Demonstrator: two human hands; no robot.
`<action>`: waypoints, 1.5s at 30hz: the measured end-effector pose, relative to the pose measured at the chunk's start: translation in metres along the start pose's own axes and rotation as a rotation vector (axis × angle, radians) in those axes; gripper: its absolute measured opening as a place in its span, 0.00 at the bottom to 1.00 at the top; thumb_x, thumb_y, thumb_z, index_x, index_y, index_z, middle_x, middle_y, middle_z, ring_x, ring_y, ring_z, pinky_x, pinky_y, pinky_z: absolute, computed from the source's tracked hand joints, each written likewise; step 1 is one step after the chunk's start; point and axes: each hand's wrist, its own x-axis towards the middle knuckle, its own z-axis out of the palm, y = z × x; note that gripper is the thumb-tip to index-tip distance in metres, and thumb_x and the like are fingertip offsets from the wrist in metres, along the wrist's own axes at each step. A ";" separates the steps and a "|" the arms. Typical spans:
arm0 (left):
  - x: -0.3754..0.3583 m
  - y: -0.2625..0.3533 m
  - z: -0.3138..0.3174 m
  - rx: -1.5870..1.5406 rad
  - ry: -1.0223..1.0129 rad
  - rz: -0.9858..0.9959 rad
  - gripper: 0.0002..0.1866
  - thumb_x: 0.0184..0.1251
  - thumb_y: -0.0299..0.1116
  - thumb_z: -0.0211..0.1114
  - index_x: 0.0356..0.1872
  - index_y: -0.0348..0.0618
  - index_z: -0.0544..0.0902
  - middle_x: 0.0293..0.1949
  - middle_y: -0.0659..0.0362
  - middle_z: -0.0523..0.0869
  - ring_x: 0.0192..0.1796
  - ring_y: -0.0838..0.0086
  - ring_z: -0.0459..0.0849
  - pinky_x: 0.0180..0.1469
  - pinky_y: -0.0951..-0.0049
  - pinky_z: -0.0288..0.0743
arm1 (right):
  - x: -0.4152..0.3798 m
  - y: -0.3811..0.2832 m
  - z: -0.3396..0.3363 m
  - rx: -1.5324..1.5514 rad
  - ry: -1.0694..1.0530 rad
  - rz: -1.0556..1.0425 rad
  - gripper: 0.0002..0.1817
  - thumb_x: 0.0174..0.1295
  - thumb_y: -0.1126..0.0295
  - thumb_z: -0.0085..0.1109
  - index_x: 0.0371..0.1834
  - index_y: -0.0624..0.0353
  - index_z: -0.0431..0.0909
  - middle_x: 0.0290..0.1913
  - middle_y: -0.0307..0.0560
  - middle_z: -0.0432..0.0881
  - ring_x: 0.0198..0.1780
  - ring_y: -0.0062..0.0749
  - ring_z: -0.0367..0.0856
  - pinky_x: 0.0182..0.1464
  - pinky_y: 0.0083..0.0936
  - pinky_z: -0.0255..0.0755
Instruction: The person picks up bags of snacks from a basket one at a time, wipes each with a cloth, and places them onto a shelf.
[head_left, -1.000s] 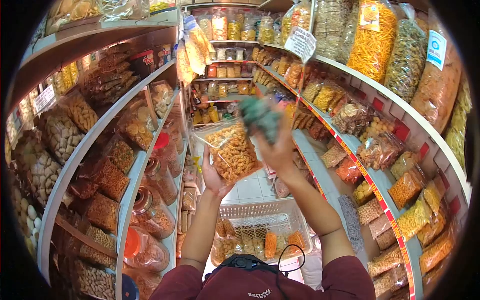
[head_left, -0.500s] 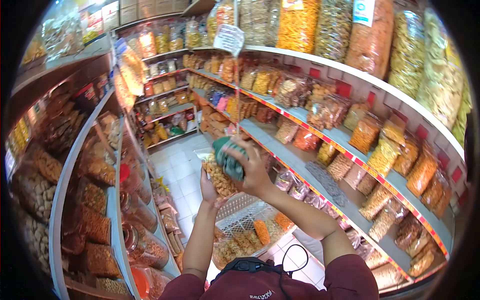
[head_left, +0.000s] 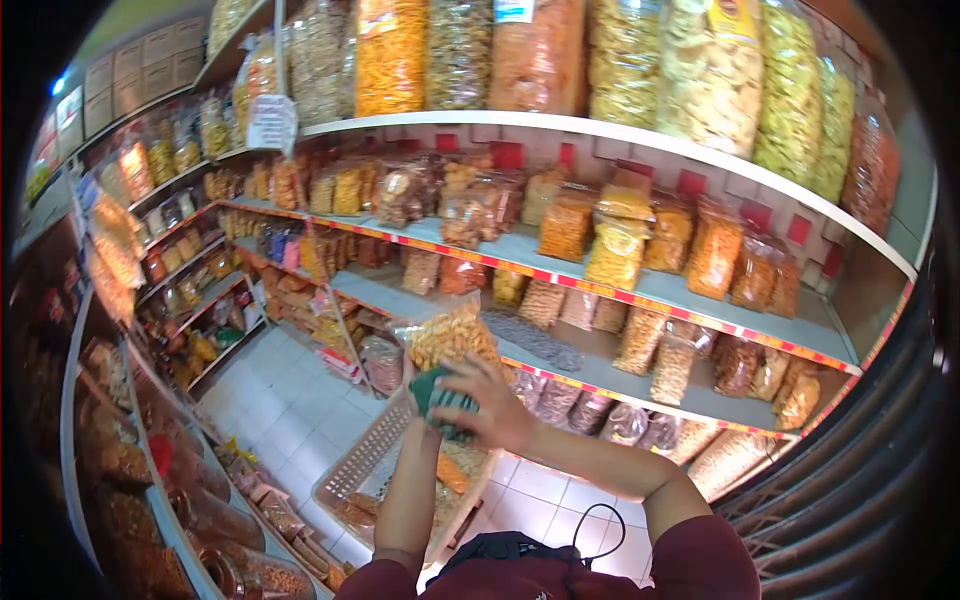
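Observation:
A clear plastic bag of golden-brown snacks (head_left: 455, 335) is held up in front of the shelves. My left hand (head_left: 408, 372) supports it from the left and below; most of those fingers are hidden. My right hand (head_left: 492, 402) is closed around a crumpled green cloth (head_left: 432, 398), which lies against the lower end of the bag and covers part of my left hand and wrist. Below my forearms is a perforated plastic crate (head_left: 338, 472) with more snack bags (head_left: 452, 474) inside.
Shelves (head_left: 640, 290) packed with bagged snacks run along the back and right. Tall bags (head_left: 540, 60) line the top shelf. On the left, another rack holds jars (head_left: 250, 570) and packets. A ribbed dark shutter (head_left: 860, 480) stands at the right, and white tiles (head_left: 270, 380) cover the floor.
My view has swung to the right. The bag now sits more tilted toward the shelves, and the cloth has shifted from its upper side down to its lower end.

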 end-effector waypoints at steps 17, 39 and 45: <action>0.091 -0.333 0.134 -0.284 -0.138 -0.470 0.44 0.69 0.73 0.44 0.67 0.44 0.75 0.61 0.48 0.81 0.59 0.53 0.83 0.63 0.52 0.78 | -0.237 -0.004 -0.223 -0.382 0.085 0.397 0.37 0.40 0.70 0.78 0.59 0.39 0.79 0.67 0.46 0.69 0.76 0.49 0.62 0.76 0.59 0.52; 0.125 -0.556 0.283 0.305 -0.308 -0.623 0.30 0.73 0.46 0.66 0.68 0.38 0.70 0.56 0.57 0.83 0.59 0.73 0.81 0.58 0.69 0.77 | -0.406 0.034 -0.411 -0.400 0.869 0.850 0.38 0.65 0.67 0.65 0.73 0.65 0.54 0.62 0.53 0.72 0.63 0.34 0.72 0.67 0.32 0.65; 0.205 -0.579 0.327 0.566 -0.387 -0.299 0.30 0.72 0.44 0.69 0.64 0.36 0.69 0.49 0.60 0.82 0.46 0.80 0.80 0.48 0.77 0.75 | -0.385 0.108 -0.483 -0.369 0.931 0.674 0.34 0.60 0.73 0.66 0.68 0.66 0.61 0.60 0.51 0.68 0.62 0.35 0.71 0.66 0.31 0.66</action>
